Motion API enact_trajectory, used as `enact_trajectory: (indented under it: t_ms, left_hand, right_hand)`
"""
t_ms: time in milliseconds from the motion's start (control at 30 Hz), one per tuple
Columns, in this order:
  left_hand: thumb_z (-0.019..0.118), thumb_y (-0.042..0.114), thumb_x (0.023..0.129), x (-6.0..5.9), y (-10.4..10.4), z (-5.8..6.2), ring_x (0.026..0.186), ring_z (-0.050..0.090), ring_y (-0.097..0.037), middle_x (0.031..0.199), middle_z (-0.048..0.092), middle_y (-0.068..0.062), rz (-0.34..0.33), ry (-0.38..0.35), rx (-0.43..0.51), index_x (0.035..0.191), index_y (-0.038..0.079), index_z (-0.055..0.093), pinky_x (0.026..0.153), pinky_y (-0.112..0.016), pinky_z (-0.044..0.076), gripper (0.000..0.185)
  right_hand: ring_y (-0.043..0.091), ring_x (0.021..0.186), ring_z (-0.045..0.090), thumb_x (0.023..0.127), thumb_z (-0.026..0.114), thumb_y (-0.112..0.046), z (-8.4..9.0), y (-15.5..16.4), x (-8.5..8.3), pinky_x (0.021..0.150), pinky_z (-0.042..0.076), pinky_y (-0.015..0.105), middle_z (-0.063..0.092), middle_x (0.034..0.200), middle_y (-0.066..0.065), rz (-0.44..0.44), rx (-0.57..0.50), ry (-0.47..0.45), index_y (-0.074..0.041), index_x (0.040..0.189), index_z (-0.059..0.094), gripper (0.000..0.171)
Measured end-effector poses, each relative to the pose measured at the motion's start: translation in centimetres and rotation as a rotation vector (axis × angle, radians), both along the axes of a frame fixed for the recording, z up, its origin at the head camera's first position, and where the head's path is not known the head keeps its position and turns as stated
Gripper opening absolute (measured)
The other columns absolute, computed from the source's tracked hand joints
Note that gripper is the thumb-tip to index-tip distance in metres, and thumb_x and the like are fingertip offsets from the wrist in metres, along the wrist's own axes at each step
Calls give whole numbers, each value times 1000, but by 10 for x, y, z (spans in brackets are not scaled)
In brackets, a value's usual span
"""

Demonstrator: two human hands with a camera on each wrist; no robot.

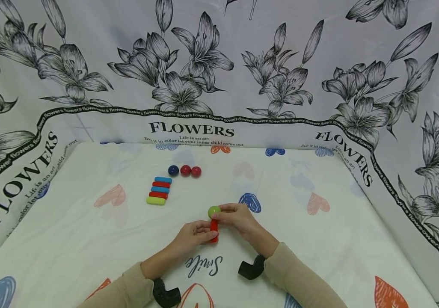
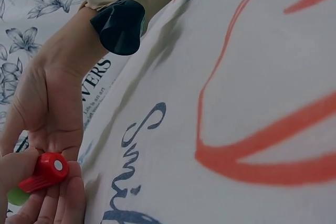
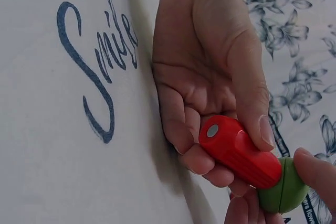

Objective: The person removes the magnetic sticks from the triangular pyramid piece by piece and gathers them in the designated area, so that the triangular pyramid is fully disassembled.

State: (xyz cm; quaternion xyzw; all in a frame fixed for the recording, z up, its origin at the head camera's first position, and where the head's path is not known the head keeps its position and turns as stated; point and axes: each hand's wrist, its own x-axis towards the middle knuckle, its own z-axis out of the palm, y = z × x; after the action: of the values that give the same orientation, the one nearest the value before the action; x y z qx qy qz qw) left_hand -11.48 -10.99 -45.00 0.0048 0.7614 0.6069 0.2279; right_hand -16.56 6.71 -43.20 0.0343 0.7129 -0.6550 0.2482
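My left hand (image 1: 193, 234) pinches a red magnetic stick (image 1: 214, 231) between thumb and fingers. A silver disc shows in the stick's near end in both wrist views. At its far end sits a green ball (image 1: 214, 211), which my right hand (image 1: 240, 219) holds with thumb and fingertips. In the right wrist view the green ball (image 3: 283, 187) meets the end of the red stick (image 3: 239, 153), and a seam runs around the ball. The left wrist view has the red stick (image 2: 50, 170) partly covered by a thumb, with only a sliver of green beyond it.
Left of the hands, several short sticks (image 1: 159, 190) in blue, red and yellow-green lie side by side. Behind them are a dark blue ball (image 1: 173, 170) and two red balls (image 1: 190, 171) in a row. A printed white cloth (image 1: 273, 184) covers the table. Black cameras (image 1: 251, 268) sit on both wrists.
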Motion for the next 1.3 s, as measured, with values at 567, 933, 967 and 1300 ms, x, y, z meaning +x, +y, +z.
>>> enact_trajectory:
  t_ms: [567,933,967,1300]
  left_hand:
    - [70,30,88,2,2,-1,84,65,-6,100,73,-8,-77,41,7,121,-1,60,77,-14,51,47]
    - [69,31,89,0,-1,-3,86,66,-6,103,73,-8,-98,18,46,121,-2,59,80,-15,51,47]
    - [69,31,88,0,-1,-3,86,65,-6,103,73,-8,-99,20,44,121,-2,58,81,-16,51,48]
    - [70,33,88,1,-2,-4,85,65,-7,101,72,-6,-89,18,40,121,-2,58,82,-18,51,49]
  right_hand:
    - [11,83,72,87,72,-21,12,7,-34,96,56,32,74,104,11,-92,11,-22,3,121,62,43]
    - [16,96,72,85,74,-24,15,-4,-54,109,46,41,69,120,12,-102,38,-12,-5,124,62,45]
    - [17,97,72,85,74,-23,16,-5,-56,107,48,40,69,120,13,-105,38,-5,-4,124,62,45]
    - [12,89,70,84,75,-21,15,-16,-73,95,56,30,66,123,14,-136,67,-7,-3,125,62,46]
